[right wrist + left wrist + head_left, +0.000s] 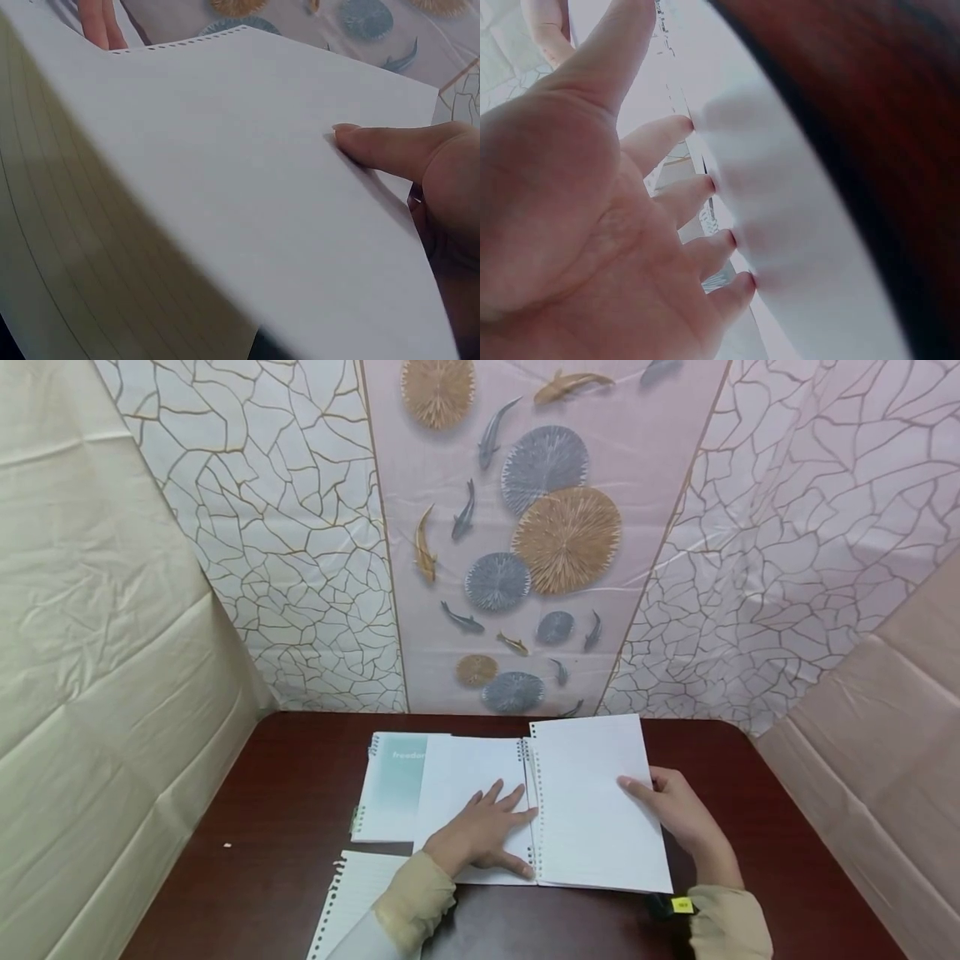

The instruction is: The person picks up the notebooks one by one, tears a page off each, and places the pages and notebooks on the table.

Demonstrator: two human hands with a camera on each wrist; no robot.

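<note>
An open spiral notebook (468,768) lies on the dark table, its white left page facing up. My left hand (480,831) presses on that page with fingers spread, fingertips close to the coil. On the right, my right hand (678,814) pinches the outer edge of a white sheet (592,802), thumb on top and the other fingers beneath. A row of punched holes runs down the sheet's inner edge, its top standing away from the coil. In the right wrist view, the sheet (247,150) is raised above a lined page (82,225).
A teal-and-white notebook (390,793) lies partly under the open notebook's left side. Nearer, a loose sheet with a torn, holed edge (360,885) rests partly below the left forearm. A black object with a yellow tag (682,905) sits by the right wrist. Patterned cloth (322,610) hangs behind.
</note>
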